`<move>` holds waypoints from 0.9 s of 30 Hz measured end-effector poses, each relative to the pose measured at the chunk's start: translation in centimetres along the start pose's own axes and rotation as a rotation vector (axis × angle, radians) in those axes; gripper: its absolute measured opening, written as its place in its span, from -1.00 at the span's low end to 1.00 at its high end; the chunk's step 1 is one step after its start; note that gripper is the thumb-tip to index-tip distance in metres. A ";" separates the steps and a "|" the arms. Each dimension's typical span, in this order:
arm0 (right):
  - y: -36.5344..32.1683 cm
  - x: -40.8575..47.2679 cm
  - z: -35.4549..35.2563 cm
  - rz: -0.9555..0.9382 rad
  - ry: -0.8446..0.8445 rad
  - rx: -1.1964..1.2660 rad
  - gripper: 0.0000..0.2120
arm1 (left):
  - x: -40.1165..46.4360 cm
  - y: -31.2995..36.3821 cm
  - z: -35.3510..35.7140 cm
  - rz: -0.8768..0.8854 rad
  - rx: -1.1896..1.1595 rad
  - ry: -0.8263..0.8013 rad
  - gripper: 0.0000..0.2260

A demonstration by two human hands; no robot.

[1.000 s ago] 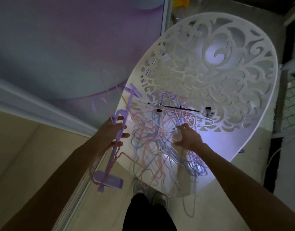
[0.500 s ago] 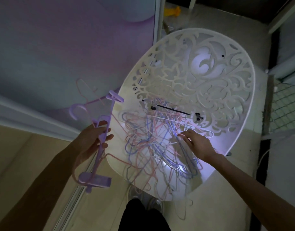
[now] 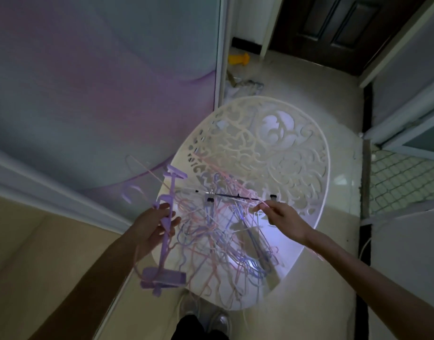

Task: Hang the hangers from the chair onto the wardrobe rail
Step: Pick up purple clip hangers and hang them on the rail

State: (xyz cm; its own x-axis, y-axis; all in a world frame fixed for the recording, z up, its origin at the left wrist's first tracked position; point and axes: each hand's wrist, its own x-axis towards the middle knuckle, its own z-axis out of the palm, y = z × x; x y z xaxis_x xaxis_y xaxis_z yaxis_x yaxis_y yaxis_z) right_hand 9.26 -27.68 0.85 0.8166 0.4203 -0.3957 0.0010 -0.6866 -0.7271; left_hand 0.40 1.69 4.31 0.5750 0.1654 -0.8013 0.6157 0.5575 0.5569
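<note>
A white chair (image 3: 279, 153) with a cut-out scroll back stands in the middle of the head view. A tangle of thin pink, blue and white hangers (image 3: 225, 241) lies on its seat, with a black clip hanger (image 3: 235, 196) across the top. My left hand (image 3: 152, 227) grips a purple clip hanger (image 3: 165, 231) and a thin pink hanger beside the chair's left edge. My right hand (image 3: 282, 217) pinches a thin pink hanger (image 3: 225, 177) that slants up out of the pile. No wardrobe rail shows.
A pale sliding wardrobe door (image 3: 100, 82) fills the left side. A yellow object (image 3: 239, 58) and some clutter lie on the tiled floor behind the chair. A dark door (image 3: 333, 25) stands at the back. My shoes show below the seat.
My right hand has taken hold of a pink hanger and lifted it up and to the right out of the pile. My left hand keeps its purple hanger. The camera has tilted upward.
</note>
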 end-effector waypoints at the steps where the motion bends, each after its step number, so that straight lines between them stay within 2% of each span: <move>1: -0.2 -0.2 -0.6 0.002 0.005 0.006 -0.76 | -0.4 0.1 0.4 -0.005 -0.011 0.001 -0.80; 6: -1.8 -0.1 -3.6 -0.065 0.119 -0.045 -0.80 | -1.8 0.9 1.4 -0.002 -0.066 -0.003 -0.76; 10: -2.9 1.3 -4.8 -0.009 0.010 -0.132 -0.74 | -1.5 0.3 2.2 -0.011 0.008 -0.009 -0.75; 12: -2.9 2.1 -5.3 0.038 -0.010 -0.273 -0.74 | -1.2 -0.3 2.6 -0.018 0.079 -0.015 -0.75; 15: -1.7 2.6 -5.4 0.171 0.064 -0.528 -0.74 | -1.1 -1.6 2.8 -0.029 0.164 -0.023 -0.75; 20: 0.1 1.5 -4.9 0.161 0.127 -0.590 -0.69 | -0.5 -3.7 2.2 -0.070 0.256 -0.044 -0.91; 22: 0.1 1.2 -5.1 0.150 0.088 -0.614 -0.68 | -0.4 -4.3 1.8 -0.080 0.259 -0.054 -0.88; 27: -0.9 1.6 -6.6 0.191 -0.144 -0.734 -0.67 | -0.5 -4.2 1.5 -0.091 0.250 -0.074 -0.88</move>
State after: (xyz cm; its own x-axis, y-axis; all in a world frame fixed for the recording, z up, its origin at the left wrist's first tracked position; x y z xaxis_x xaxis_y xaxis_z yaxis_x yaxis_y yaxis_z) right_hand 14.33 -30.29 4.63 0.7578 0.2931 -0.5830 0.2912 -0.9514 -0.0998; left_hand -1.64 -1.91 2.71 0.5437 0.0587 -0.8372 0.7751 0.3473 0.5278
